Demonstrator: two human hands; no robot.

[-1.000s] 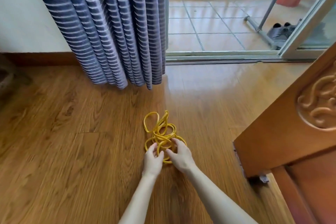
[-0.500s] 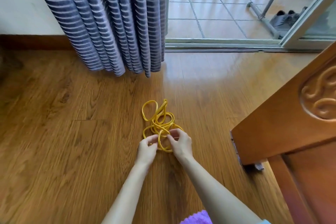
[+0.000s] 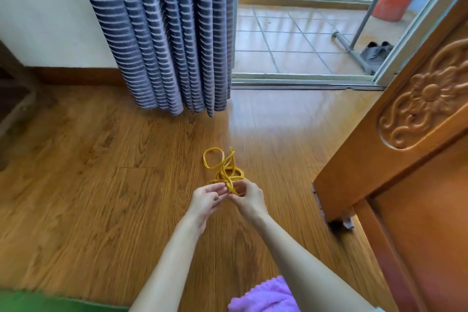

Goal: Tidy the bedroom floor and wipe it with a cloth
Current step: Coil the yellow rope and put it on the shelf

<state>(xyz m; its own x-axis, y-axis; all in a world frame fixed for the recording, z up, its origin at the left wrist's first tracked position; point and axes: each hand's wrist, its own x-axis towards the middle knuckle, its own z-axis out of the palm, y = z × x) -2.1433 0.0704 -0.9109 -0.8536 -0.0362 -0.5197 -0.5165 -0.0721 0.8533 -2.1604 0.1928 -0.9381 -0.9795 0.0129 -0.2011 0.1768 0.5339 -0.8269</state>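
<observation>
Both hands meet low over the wooden floor: the left hand and the right hand each pinch the near end of a tangled yellow cord, whose far loops lie on the boards. Beyond it hangs a blue striped curtain, and a carved wooden door stands to the right. A purple cloth shows at the bottom edge beneath the right forearm.

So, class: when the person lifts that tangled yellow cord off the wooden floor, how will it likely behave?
The yellow cord lies in loose, uneven loops, so it is probably floppy and will dangle. It looks thin, so likely light. With the left hand and right hand pinching only its near end, far loops may trail or snag.
</observation>
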